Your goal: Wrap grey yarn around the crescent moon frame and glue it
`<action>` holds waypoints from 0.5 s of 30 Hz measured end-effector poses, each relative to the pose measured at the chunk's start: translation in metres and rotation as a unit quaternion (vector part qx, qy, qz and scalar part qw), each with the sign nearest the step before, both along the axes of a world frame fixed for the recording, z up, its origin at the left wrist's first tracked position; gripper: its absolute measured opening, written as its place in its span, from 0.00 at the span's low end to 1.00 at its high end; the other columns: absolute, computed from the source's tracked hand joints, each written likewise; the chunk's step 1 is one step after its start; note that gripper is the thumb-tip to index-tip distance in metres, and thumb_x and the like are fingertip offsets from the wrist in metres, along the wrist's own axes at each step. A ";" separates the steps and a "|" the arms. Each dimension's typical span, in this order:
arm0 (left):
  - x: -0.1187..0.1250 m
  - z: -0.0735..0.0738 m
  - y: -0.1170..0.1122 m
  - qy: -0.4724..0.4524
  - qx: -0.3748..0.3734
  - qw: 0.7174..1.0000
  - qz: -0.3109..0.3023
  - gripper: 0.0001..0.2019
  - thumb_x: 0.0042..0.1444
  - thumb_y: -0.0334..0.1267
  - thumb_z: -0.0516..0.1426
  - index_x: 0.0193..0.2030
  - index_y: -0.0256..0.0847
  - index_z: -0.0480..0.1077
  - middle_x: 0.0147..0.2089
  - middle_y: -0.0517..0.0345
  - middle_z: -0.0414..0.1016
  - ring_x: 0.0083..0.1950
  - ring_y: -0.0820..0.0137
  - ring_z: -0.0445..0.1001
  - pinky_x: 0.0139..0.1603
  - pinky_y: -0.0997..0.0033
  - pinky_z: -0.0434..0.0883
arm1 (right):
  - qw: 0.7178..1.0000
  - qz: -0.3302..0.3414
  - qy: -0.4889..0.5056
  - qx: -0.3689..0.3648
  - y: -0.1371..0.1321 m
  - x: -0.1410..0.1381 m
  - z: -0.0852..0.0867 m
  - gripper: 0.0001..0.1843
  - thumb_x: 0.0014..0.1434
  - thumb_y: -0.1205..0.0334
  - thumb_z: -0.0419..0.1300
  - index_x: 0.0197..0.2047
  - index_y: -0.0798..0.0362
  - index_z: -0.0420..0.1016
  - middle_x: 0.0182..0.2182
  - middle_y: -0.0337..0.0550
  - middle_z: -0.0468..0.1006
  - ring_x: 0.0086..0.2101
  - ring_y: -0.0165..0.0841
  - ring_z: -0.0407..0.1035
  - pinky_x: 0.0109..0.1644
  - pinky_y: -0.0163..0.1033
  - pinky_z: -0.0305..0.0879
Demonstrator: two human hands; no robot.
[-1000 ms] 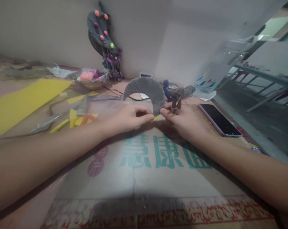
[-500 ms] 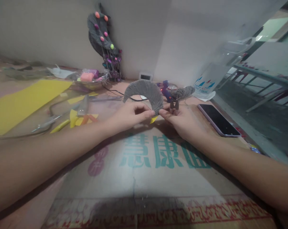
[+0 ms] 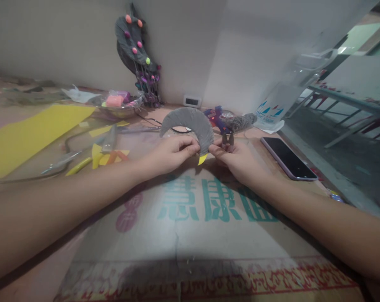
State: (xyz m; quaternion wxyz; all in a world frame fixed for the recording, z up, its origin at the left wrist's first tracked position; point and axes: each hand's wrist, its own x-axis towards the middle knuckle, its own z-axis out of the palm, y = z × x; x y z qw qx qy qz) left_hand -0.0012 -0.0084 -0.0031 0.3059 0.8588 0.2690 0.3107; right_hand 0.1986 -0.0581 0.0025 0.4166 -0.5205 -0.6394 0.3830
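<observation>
Presently, head view. Item one: grey yarn-wrapped crescent (image 3: pixel 190 119), held upright over the middle of the desk (image 3: pixel 7 119), above a printed cardboard sheet (image 3: pixel 208 218). Left hand (image 3: pixel 172 153): grip closed, thumb and forefinger pinching the crescent's lower end. Right hand (image 3: pixel 237 157): grip likewise pinched on that end from the other side; small pliers (image 3: pixel 227 138) stand up behind its fingers, seemingly tucked in the same hand. Change since a second ago: the crescent has tipped down toward the person, and its bare yellow tip (image 3: pixel 202 159) now hangs clear between the two hands, where before it was mostly hidden. Judged from this, the wrapping stops just short of the tip, which is the part being handled. Further items: yarn ball (image 3: pixel 240 121) and glue gun (image 3: pixel 216 117) toward the far edge; phone (image 3: pixel 287 158) by the right edge; yellow sheet (image 3: pixel 29 134) at the left; dark hanging ornament (image 3: pixel 134 46) in the far corner.
</observation>
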 end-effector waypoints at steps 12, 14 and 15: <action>0.000 -0.001 -0.001 0.026 0.031 0.999 0.014 0.19 0.64 0.45 0.52 0.22 0.40 0.61 0.23 0.63 0.61 0.28 0.73 0.62 0.31 0.71 0.59 | 0.995 -0.015 -0.081 0.051 0.000 -0.002 0.004 0.12 0.57 0.54 0.61 0.28 0.53 0.69 0.23 0.36 0.66 0.26 0.29 0.59 0.30 0.36 0.56; 0.000 -0.001 0.000 0.025 0.033 0.999 0.011 0.19 0.64 0.44 0.51 0.23 0.40 0.60 0.23 0.63 0.60 0.28 0.72 0.62 0.32 0.71 0.59 | 0.997 -0.017 -0.070 0.038 -0.001 -0.003 0.005 0.11 0.57 0.55 0.61 0.28 0.52 0.68 0.23 0.36 0.65 0.25 0.29 0.59 0.29 0.36 0.55; -0.001 -0.001 0.000 0.023 0.029 0.999 0.007 0.19 0.65 0.44 0.50 0.23 0.40 0.60 0.23 0.63 0.61 0.29 0.72 0.62 0.32 0.71 0.60 | 0.998 -0.013 -0.062 0.028 -0.001 -0.003 0.006 0.11 0.57 0.55 0.61 0.28 0.52 0.68 0.23 0.35 0.65 0.25 0.28 0.58 0.29 0.36 0.54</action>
